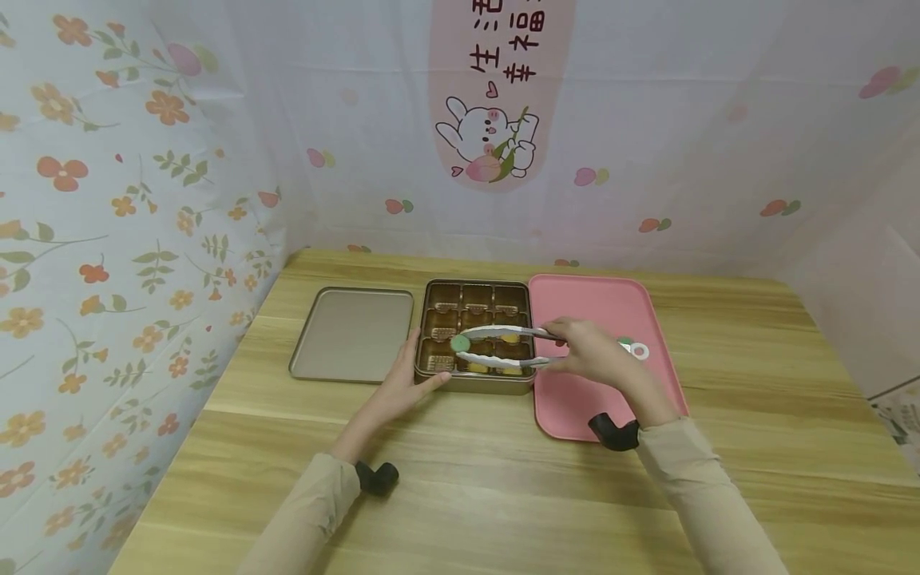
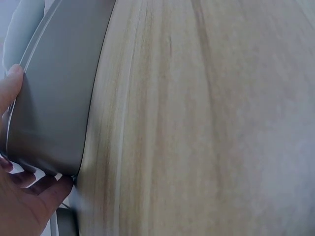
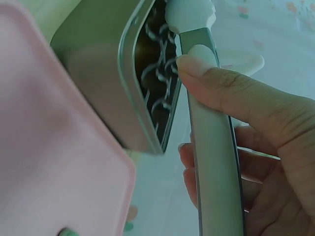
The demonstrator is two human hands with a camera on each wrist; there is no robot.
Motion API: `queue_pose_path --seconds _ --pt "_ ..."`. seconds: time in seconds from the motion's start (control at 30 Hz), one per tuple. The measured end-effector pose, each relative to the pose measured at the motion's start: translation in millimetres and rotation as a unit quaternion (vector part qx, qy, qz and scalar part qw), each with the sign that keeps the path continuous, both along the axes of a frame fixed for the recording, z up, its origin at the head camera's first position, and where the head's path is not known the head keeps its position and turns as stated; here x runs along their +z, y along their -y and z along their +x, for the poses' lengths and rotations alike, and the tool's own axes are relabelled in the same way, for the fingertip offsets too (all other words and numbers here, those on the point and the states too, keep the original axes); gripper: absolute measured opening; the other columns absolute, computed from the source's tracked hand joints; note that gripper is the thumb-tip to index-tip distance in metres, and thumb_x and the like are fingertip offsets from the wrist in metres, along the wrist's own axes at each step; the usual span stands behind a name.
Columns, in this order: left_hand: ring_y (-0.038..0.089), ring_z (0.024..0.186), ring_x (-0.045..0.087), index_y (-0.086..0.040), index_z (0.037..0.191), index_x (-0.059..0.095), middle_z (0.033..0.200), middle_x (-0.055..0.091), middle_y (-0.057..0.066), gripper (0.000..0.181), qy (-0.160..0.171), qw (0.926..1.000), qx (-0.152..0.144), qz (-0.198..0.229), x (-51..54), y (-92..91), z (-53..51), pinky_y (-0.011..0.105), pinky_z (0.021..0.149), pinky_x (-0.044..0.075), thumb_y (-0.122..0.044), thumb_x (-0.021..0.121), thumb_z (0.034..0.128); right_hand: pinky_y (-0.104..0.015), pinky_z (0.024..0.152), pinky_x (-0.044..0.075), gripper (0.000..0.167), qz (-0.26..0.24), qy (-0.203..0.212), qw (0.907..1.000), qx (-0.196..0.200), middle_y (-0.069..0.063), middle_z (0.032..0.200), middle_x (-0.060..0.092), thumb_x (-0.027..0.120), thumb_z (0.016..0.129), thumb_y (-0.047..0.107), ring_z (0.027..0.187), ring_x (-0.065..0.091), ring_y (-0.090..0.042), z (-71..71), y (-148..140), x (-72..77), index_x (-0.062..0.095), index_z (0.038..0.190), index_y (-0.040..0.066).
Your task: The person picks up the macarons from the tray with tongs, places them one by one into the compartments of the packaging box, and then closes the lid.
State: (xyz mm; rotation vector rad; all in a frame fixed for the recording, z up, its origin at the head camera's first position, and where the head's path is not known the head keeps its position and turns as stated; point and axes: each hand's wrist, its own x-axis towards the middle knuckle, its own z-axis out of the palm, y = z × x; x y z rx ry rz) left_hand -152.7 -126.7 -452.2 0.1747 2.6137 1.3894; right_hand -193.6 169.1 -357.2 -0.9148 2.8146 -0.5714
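A metal tin box (image 1: 496,386) with a brown divided insert (image 1: 476,297) stands in mid-table. My left hand (image 1: 404,391) grips its near left corner; the left wrist view shows the thumb on the rim (image 2: 11,91) and the fingers bent against the side. My right hand (image 1: 600,355) holds white-tipped tongs (image 1: 496,330), thumb along one arm in the right wrist view. Between the tong tips is a small round green piece (image 1: 460,343), above the insert's near compartments; whether it touches the bottom cannot be told. Yellow pieces (image 1: 509,339) lie in several compartments.
Right of the box, against it, lies a pink tray (image 1: 600,303) with a white ring (image 1: 639,351) and small green and red pieces, partly behind my right arm. A flat metal lid (image 1: 355,335) lies left of the box. Printed cloth (image 1: 359,120) hangs behind the table.
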Motion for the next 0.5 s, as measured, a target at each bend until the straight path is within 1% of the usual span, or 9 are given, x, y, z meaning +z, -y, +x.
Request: queue_pose_path --seconds 0.1,0.23,0.33,0.5 --pt "0.038 0.14 0.008 -0.014 0.147 -0.006 0.154 0.0 0.015 0.1 0.0 1.0 -0.001 0.004 0.0 -0.5 -0.2 0.057 0.111 0.014 -0.048 0.061 0.082 -0.037 0.073 0.052 0.051 0.006 0.016 0.9999 0.0 -0.018 0.11 0.061 0.075 0.073 0.017 0.092 0.06 -0.028 1.6 8 1.2 0.058 0.116 -0.003" --pt "0.039 0.14 0.007 -0.014 0.147 -0.007 0.154 0.0 0.015 0.101 0.001 1.0 0.0 0.009 0.0 -0.8 0.0 0.057 0.111 0.014 -0.048 0.062 0.0818 -0.042 0.082 0.052 0.06 0.015 0.044 0.9989 -0.004 -0.023 0.124 0.054 0.075 0.074 0.02 0.104 0.059 -0.033 2.7 15 2.5 0.052 0.124 -0.005" --pt "0.038 0.14 0.007 -0.014 0.147 -0.007 0.154 -0.001 0.015 0.101 0.002 0.9999 0.0 0.011 0.3 -0.7 0.7 0.057 0.111 0.014 -0.047 0.062 0.082 -0.042 0.082 0.052 0.063 0.025 0.045 0.9987 0.0 -0.024 0.126 0.053 0.074 0.075 0.021 0.104 0.059 -0.034 3.1 18 3.1 0.05 0.126 -0.006" --pt "0.038 0.14 0.007 -0.014 0.147 -0.006 0.154 -0.002 0.015 0.1 -0.002 1.0 0.001 0.006 0.2 0.1 1.1 0.057 0.111 0.014 -0.048 0.061 0.0823 -0.042 0.082 0.052 0.065 0.027 0.044 0.9987 0.001 -0.024 0.126 0.052 0.075 0.074 0.022 0.105 0.058 -0.034 4.1 19 4.3 0.049 0.127 -0.005"
